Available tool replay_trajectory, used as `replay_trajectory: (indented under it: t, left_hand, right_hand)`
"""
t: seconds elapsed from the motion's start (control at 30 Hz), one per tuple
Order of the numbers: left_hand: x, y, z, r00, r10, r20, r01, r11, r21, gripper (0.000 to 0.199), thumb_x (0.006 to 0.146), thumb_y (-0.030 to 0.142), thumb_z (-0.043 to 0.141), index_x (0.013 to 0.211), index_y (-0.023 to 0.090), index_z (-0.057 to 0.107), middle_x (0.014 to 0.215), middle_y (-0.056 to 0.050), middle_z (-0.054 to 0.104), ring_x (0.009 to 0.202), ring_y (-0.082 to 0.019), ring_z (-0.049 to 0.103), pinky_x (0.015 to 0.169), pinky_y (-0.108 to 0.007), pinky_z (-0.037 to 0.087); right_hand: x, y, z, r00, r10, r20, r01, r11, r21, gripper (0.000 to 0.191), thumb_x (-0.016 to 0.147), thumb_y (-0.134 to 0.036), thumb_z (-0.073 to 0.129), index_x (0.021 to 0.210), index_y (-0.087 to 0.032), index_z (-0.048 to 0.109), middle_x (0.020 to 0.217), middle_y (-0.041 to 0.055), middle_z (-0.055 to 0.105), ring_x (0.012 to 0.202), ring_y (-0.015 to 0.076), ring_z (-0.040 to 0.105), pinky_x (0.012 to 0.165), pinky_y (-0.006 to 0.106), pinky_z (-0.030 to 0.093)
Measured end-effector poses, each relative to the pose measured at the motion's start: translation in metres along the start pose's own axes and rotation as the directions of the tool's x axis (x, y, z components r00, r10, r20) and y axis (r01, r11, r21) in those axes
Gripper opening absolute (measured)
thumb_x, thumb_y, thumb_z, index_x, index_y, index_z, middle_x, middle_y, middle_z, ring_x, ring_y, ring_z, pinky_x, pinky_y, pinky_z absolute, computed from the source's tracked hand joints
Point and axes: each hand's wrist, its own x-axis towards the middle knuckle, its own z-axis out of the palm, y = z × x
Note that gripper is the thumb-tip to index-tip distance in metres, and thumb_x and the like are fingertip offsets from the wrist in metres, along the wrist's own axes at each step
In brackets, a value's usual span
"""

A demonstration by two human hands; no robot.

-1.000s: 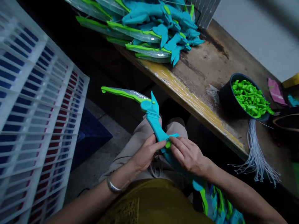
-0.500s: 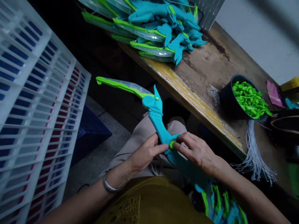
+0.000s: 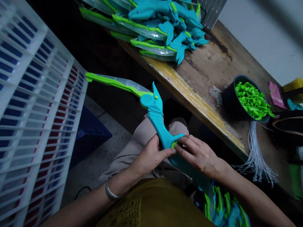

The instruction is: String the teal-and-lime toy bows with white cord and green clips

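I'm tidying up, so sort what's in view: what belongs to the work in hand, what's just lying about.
Likely part of the work:
held teal piece
similar pieces piled on the table
green parts in the dark tub
probably the white strings

Seemingly just lying about:
pink item
yellow object

Two hands [image 3: 151, 154], one held bow [image 3: 156, 121], one bucket [image 3: 227, 102].

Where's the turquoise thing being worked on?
Centre of the head view: the turquoise piece is over the lap, left of the wooden table, in the left hand with the right hand on it.
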Motion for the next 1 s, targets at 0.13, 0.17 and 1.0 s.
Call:
replay_trajectory:
  t: [0.13, 0.17, 1.0]
  left_hand:
    - [0.001, 0.001, -0.002, 1.0, 0.009, -0.029, -0.007, 0.997, 0.082, 0.057, 0.072, 0.041, 0.084, 0.116, 0.015, 0.058, 0.119, -0.016, 0.072, 0.12, -0.037, 0.063, 0.105, -0.053, 0.05]
    - [0.002, 0.002, -0.003, 1.0, 0.014, -0.023, -0.012, 0.995, 0.096, 0.058, 0.072, 0.042, 0.084, 0.117, 0.015, 0.059, 0.12, -0.016, 0.072, 0.12, -0.037, 0.063, 0.106, -0.054, 0.05]
    - [0.007, 0.009, 0.003, 1.0, 0.024, -0.009, -0.025, 0.98, -0.196, 0.038, 0.071, 0.029, 0.088, 0.1, 0.016, 0.067, 0.097, -0.004, 0.076, 0.095, -0.022, 0.067, 0.088, -0.035, 0.054]
  right_hand:
    - [-0.001, 0.0, -0.001, 0.998, -0.029, -0.059, 0.027, 0.998, -0.048, 0.027, 0.106, -0.01, 0.041, 0.114, -0.004, 0.066, 0.101, 0.0186, 0.066, 0.095, 0.0268, 0.061, 0.081, 0.042, 0.063]
    - [-0.001, 0.0, 0.0, 0.997, -0.033, -0.066, 0.03, 0.998, -0.052, 0.026, 0.105, -0.009, 0.042, 0.114, -0.003, 0.066, 0.102, 0.0189, 0.066, 0.095, 0.0271, 0.062, 0.081, 0.043, 0.063]
    - [0.01, 0.019, -0.002, 0.999, -0.045, -0.009, 0.046, 0.994, 0.097, 0.026, 0.109, -0.016, 0.043, 0.108, -0.01, 0.068, 0.101, 0.0144, 0.066, 0.091, 0.0229, 0.06, 0.075, 0.037, 0.056]
